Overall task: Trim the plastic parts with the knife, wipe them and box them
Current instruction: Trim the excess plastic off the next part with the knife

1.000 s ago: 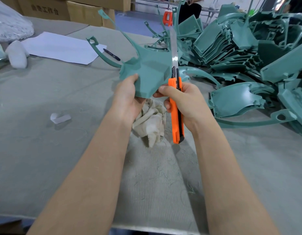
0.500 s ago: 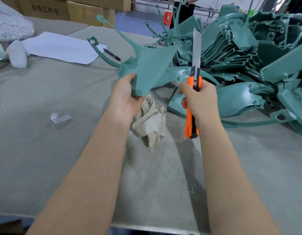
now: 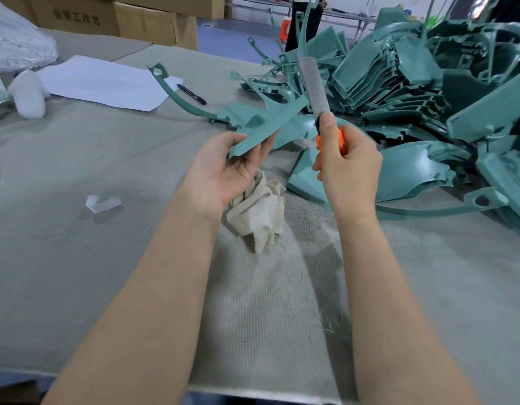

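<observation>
My left hand (image 3: 223, 171), palm up, holds a teal plastic part (image 3: 261, 124) by its lower corner; the part lies tilted almost flat, and its long curved arm reaches up and left. My right hand (image 3: 347, 168) grips an orange utility knife (image 3: 330, 138) upright, its long blade (image 3: 312, 86) extended and standing just right of the part's upper edge. A crumpled beige cloth (image 3: 258, 211) lies on the table below both hands. Only a small piece of the knife handle shows between my fingers.
A big heap of teal parts (image 3: 413, 92) fills the right side of the grey-covered table (image 3: 77, 258). White paper (image 3: 106, 83) with a black pen (image 3: 191, 94) lies far left of centre. Cardboard boxes (image 3: 115, 19) stand behind. A small clear scrap (image 3: 102, 203) lies left. A person (image 3: 304, 19) stands beyond.
My left hand has turned palm up and tipped the part from upright to nearly flat. My right hand moved the knife off the part's edge to the right and raised it.
</observation>
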